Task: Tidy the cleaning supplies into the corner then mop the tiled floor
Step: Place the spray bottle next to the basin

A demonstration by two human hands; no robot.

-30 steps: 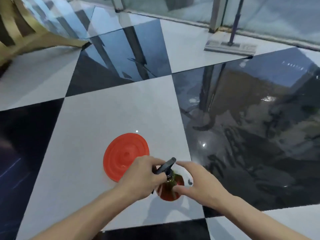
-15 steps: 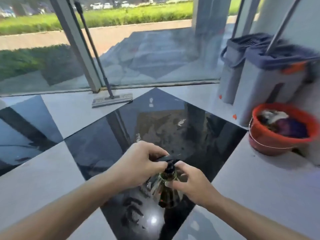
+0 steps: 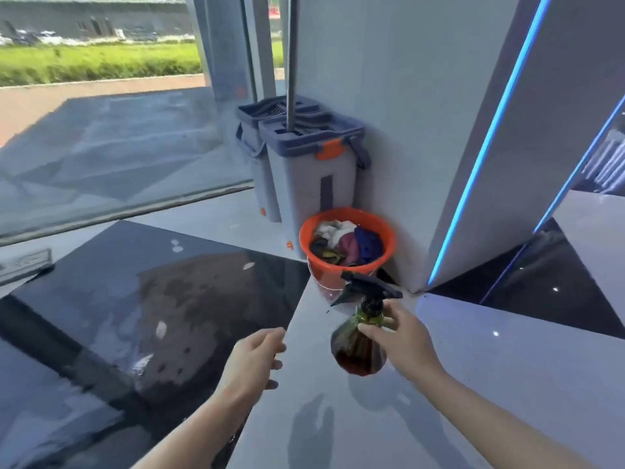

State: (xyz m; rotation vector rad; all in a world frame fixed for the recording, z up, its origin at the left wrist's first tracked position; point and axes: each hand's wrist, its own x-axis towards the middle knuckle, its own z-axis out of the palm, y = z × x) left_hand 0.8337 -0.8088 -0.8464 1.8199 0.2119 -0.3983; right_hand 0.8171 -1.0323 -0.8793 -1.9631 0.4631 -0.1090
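A round spray bottle [image 3: 355,350] with dark liquid and a black trigger head hangs above the pale floor tile. My right hand [image 3: 402,336] grips it at the neck, fingers curled round the green shoulder. My left hand [image 3: 253,358] floats beside it to the left, fingers relaxed and holding nothing. Just beyond the bottle stands an orange bucket [image 3: 338,265] full of coloured rags. Behind that, two grey mop buckets [image 3: 304,184] sit in the corner, a mop handle [image 3: 291,62] rising from the nearer one.
A white pillar [image 3: 406,113] with a blue light strip rises on the right. A glass wall [image 3: 101,147] runs along the left. The flat mop head [image 3: 23,264] lies at the left edge on the black and white tiles.
The view swung right toward the corner. My left hand let go of the spray bottle's trigger head and drew away left; my right hand alone carries the bottle closer to the orange bucket.
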